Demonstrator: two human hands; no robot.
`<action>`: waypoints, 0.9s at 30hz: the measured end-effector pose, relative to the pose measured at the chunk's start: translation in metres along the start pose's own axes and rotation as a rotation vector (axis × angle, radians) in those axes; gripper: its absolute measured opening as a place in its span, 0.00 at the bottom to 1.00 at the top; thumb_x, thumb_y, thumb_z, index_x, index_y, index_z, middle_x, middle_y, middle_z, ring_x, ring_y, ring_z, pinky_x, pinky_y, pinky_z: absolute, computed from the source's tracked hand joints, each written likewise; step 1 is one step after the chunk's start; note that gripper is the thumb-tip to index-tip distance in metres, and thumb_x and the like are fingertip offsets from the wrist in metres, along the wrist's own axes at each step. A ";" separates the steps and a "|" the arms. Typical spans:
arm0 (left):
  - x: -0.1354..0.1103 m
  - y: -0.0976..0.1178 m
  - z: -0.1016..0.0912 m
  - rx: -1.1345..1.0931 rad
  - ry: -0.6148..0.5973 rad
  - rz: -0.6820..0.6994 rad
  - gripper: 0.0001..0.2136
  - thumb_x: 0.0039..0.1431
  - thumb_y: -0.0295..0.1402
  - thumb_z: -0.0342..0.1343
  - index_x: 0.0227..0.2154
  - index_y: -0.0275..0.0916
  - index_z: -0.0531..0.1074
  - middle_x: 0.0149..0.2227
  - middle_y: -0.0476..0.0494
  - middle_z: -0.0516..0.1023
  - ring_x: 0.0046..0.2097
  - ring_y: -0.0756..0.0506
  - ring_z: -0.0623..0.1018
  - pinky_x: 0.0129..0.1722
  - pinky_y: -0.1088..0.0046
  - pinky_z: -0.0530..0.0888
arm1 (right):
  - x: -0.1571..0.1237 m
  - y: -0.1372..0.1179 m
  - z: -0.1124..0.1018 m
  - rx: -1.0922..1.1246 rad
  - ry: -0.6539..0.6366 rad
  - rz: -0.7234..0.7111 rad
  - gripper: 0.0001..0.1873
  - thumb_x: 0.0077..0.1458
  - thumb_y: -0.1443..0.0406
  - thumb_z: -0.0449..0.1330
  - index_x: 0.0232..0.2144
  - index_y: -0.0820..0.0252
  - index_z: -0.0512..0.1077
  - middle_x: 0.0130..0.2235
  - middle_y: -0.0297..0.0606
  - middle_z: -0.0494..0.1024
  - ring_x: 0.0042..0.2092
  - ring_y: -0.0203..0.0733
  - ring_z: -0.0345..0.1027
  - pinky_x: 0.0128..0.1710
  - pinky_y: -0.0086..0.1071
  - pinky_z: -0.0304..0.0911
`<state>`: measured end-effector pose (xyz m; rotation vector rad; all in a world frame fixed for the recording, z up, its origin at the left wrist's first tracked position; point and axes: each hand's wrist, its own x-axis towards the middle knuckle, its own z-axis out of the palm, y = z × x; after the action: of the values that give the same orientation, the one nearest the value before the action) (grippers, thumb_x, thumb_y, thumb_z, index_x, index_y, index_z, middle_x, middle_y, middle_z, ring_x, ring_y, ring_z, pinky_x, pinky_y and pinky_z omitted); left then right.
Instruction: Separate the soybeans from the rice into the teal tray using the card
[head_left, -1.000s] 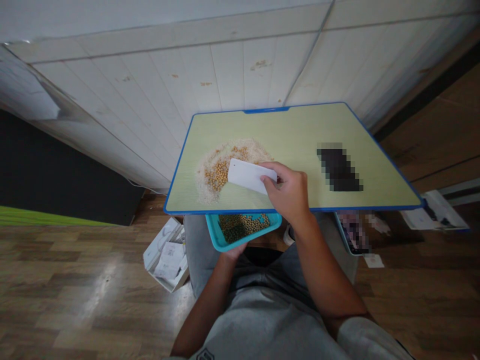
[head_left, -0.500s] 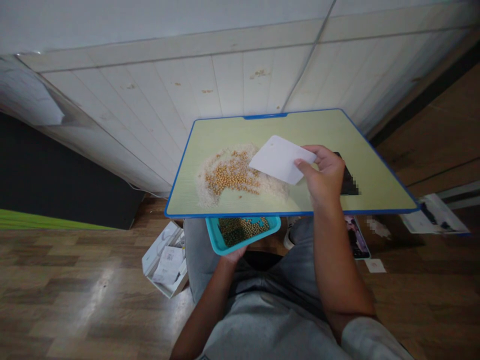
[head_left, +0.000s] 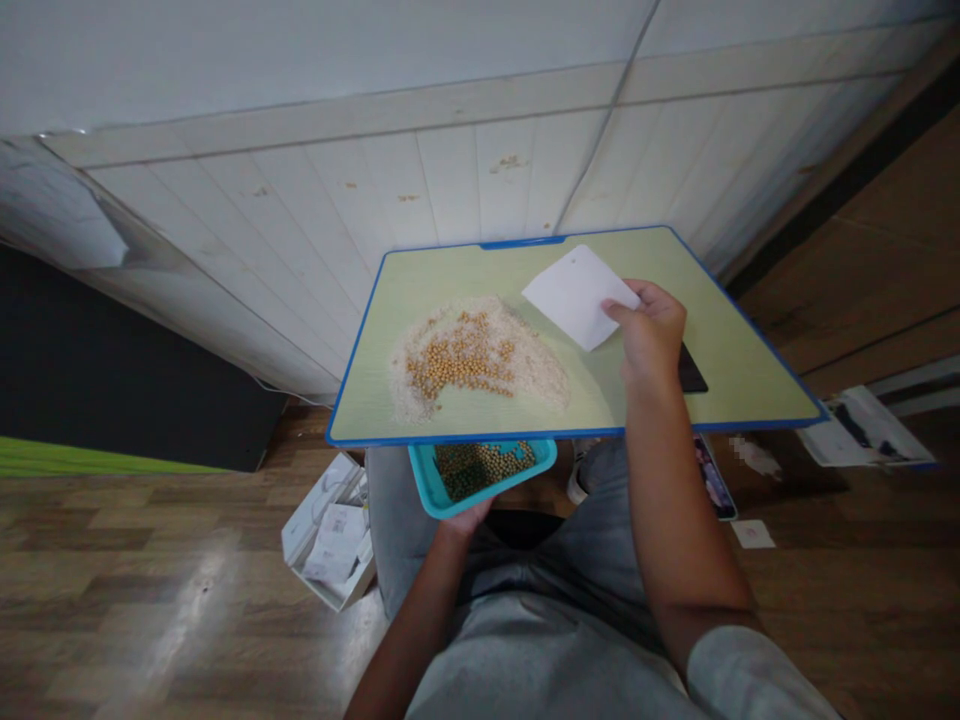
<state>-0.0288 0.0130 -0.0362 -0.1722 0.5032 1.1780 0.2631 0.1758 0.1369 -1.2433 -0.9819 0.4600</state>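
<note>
My right hand [head_left: 651, 325] pinches a white card [head_left: 577, 298] by its right corner, with thumb on top, above the table. To the left of the card, soybeans [head_left: 461, 362] lie amid a spread of white rice grains [head_left: 536, 360] on the pale yellow tabletop [head_left: 637, 260]. Below the table's front edge, my left hand [head_left: 470, 516] grips a turquoise plastic tray [head_left: 429, 482] from underneath; most of its fingers are hidden. Inside the tray are dark green beans [head_left: 466, 475] and yellowish beans [head_left: 510, 460].
A dark flat object [head_left: 691, 370] lies on the table behind my right wrist. An open white box [head_left: 330, 530] with papers stands on the floor at left. A phone-like object [head_left: 716, 480] and another white box [head_left: 862, 430] are below right. The wall [head_left: 360, 205] borders the table's back.
My right hand has lifted the white card a little up and to the right, away from the rice and soybeans. My left hand still holds the tray under the table edge.
</note>
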 end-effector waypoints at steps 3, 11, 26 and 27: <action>-0.003 -0.003 0.009 -0.012 -0.007 0.004 0.29 0.75 0.57 0.41 0.72 0.58 0.70 0.81 0.51 0.57 0.82 0.28 0.53 0.75 0.27 0.56 | -0.001 -0.002 -0.002 0.000 0.007 0.048 0.13 0.42 0.66 0.66 0.35 0.56 0.77 0.36 0.37 0.83 0.37 0.49 0.78 0.38 0.42 0.73; -0.007 -0.004 0.020 -0.063 -0.003 0.009 0.32 0.77 0.55 0.38 0.78 0.55 0.57 0.83 0.45 0.46 0.81 0.26 0.53 0.74 0.25 0.57 | -0.011 -0.023 0.003 0.088 0.103 0.146 0.13 0.35 0.69 0.68 0.30 0.58 0.79 0.31 0.33 0.83 0.34 0.45 0.76 0.34 0.37 0.71; 0.002 -0.004 0.009 -0.040 0.018 0.006 0.31 0.77 0.55 0.39 0.77 0.57 0.60 0.82 0.46 0.54 0.82 0.28 0.53 0.75 0.27 0.54 | -0.040 -0.038 0.014 0.124 -0.064 0.014 0.12 0.41 0.65 0.69 0.33 0.55 0.80 0.33 0.32 0.84 0.34 0.44 0.76 0.34 0.36 0.69; 0.001 -0.004 0.009 -0.042 0.029 0.003 0.31 0.77 0.55 0.39 0.77 0.57 0.59 0.82 0.47 0.54 0.82 0.28 0.53 0.76 0.28 0.54 | -0.043 -0.040 0.016 0.116 -0.073 0.004 0.11 0.41 0.65 0.68 0.33 0.55 0.80 0.33 0.32 0.84 0.35 0.45 0.76 0.35 0.36 0.69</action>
<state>-0.0222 0.0162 -0.0290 -0.2244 0.5045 1.1913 0.2194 0.1400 0.1581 -1.1310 -1.0007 0.5616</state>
